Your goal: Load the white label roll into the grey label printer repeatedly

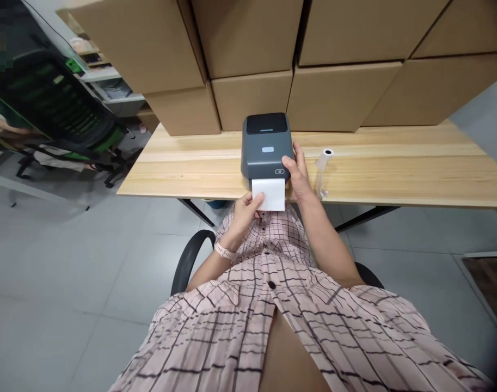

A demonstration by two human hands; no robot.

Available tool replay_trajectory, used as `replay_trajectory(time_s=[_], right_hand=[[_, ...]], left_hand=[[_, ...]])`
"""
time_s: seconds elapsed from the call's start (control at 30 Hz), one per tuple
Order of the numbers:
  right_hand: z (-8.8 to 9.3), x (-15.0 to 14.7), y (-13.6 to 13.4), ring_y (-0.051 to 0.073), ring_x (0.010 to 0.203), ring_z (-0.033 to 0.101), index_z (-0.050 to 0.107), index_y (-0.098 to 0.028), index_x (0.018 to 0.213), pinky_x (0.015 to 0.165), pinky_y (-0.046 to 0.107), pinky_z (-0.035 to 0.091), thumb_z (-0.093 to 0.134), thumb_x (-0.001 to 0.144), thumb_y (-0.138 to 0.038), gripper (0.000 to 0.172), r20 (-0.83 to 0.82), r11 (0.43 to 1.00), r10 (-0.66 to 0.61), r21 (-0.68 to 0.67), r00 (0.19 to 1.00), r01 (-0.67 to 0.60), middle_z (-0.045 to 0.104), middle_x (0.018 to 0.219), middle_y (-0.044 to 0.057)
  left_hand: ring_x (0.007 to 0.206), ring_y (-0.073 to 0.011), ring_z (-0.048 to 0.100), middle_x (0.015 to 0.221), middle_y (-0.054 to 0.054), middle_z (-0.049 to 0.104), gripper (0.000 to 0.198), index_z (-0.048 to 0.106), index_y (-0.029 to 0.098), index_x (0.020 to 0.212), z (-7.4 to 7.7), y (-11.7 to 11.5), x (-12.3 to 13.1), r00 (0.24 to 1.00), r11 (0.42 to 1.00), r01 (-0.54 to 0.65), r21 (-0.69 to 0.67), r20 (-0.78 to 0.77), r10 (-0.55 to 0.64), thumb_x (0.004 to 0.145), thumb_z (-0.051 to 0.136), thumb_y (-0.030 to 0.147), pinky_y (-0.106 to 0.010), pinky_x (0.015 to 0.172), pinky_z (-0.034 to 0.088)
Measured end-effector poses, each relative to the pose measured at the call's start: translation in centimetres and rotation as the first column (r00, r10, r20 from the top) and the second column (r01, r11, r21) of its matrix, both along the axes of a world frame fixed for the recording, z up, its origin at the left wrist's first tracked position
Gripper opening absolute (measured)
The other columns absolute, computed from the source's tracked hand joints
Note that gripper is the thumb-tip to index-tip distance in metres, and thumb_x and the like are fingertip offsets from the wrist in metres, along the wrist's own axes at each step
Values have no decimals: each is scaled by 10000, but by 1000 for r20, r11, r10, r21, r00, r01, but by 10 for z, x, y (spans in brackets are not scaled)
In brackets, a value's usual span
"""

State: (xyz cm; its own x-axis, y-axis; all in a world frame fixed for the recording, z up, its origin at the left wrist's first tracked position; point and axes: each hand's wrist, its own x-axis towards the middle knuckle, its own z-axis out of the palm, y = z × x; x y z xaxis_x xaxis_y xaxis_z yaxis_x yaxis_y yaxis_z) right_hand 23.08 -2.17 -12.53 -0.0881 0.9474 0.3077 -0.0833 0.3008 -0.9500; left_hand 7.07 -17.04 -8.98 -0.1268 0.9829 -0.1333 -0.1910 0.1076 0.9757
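Observation:
A dark grey label printer (266,142) sits at the front edge of a light wooden table (395,169). A white label (269,194) hangs from its front slot. My left hand (245,213) pinches the label's lower left corner between thumb and fingers. My right hand (298,170) rests against the printer's right front side, its thumb on the front face by a small button, the fingers curled round the side.
A small white paper roll core (324,163) lies on the table right of the printer. Stacked cardboard boxes (248,54) fill the table's back. A black and green office chair (64,117) stands at the left. I sit on a black chair (190,256) over grey floor tiles.

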Motion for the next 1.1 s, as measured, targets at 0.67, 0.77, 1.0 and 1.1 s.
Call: replay_trajectory(time_s=[0.67,0.77,1.0,1.1], right_hand=[[103,0,-32,354,1613,421,773,-368,1068,1347,767,128,578,1071,-508,241,645,855,-317,511,696,-84,706,1499,-34],[97,3,-35,362,1599,443,769,-387,1130,1345,779,143,627,1040,-518,213,617,877,-271,474,739,-74,670,1544,-33],[40,17,-68,333,1580,477,551,-490,1572,1311,677,402,475,1084,-530,496,191,956,-284,133,940,262,566,1650,-18],[32,19,-75,348,1628,395,570,-516,1557,1348,698,320,470,1076,-567,494,210,967,-246,120,946,225,543,1666,-49]], left_hand=[[907,-205,746,983,-86,786,396,746,200,1016,20,39,-56,875,899,-235,370,-323,361,1023,588,564,-322,777,605],[1378,-272,657,1484,-157,669,481,597,238,1435,16,51,-56,825,869,-87,488,-453,337,1058,548,533,-449,1095,599],[1626,-285,423,1797,-163,307,701,125,305,1736,-8,45,-42,768,911,141,388,-623,146,1118,381,513,-484,1212,557],[1682,-288,306,1826,-110,259,659,149,334,1743,-11,43,-42,728,898,120,423,-653,210,1128,302,514,-543,1305,447]])
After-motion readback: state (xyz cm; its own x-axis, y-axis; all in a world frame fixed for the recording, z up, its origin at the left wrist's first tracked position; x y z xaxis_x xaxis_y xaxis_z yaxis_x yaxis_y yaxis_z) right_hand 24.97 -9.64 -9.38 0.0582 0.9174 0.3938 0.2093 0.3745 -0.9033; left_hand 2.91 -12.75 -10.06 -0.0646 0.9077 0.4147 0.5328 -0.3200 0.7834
